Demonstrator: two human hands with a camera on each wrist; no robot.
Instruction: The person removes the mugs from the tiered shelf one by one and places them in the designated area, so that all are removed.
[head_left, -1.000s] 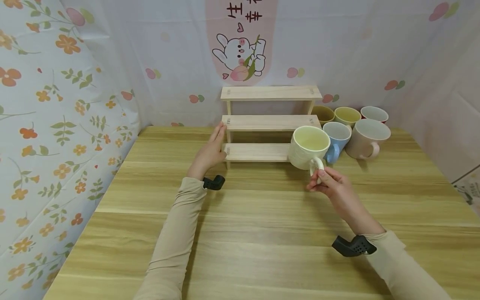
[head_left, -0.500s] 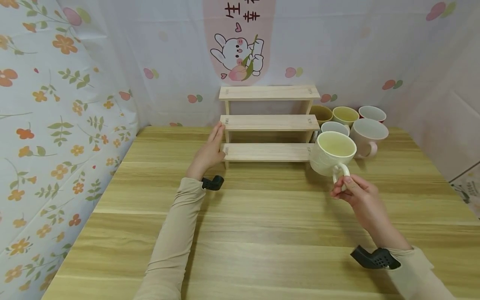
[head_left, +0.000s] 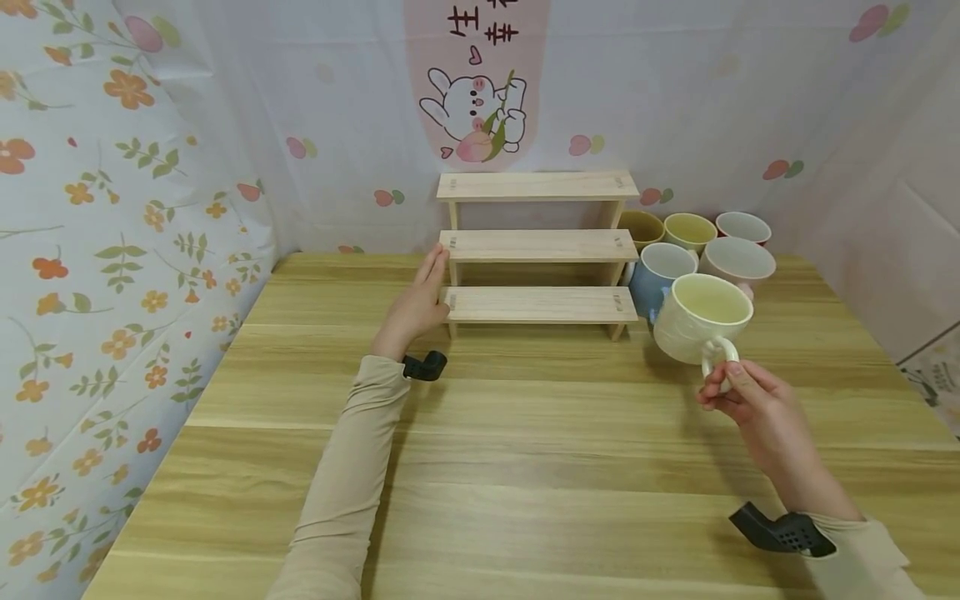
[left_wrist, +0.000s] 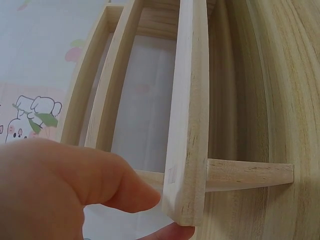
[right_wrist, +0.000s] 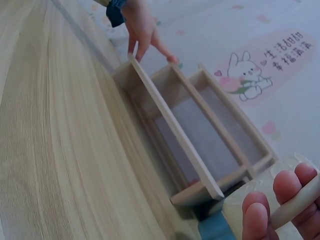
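My right hand (head_left: 757, 417) pinches the handle of a pale yellow mug (head_left: 693, 329), held in front of the cups at the right. In the right wrist view the fingers (right_wrist: 287, 187) curl round that handle. At the left end of a three-step wooden shelf (head_left: 536, 304), my left hand (head_left: 411, 315) touches the side with extended fingers. The left wrist view has its thumb (left_wrist: 125, 187) against the lowest step (left_wrist: 187, 125), one fingertip below. The yellow mug partly hides a blue mug (head_left: 660, 271) and a pale pink mug (head_left: 738, 260).
A brown-yellow cup (head_left: 641, 227), a yellow cup (head_left: 690, 229) and a white-lined red cup (head_left: 742, 225) stand at the back right. Behind the shelf hangs a printed cloth (head_left: 330, 100). All rests on a wood-grain table (head_left: 510, 467).
My right hand has carried the pale yellow mug rightward and toward me, off the lowest step's right end, which now shows. My left hand has stayed at the shelf.
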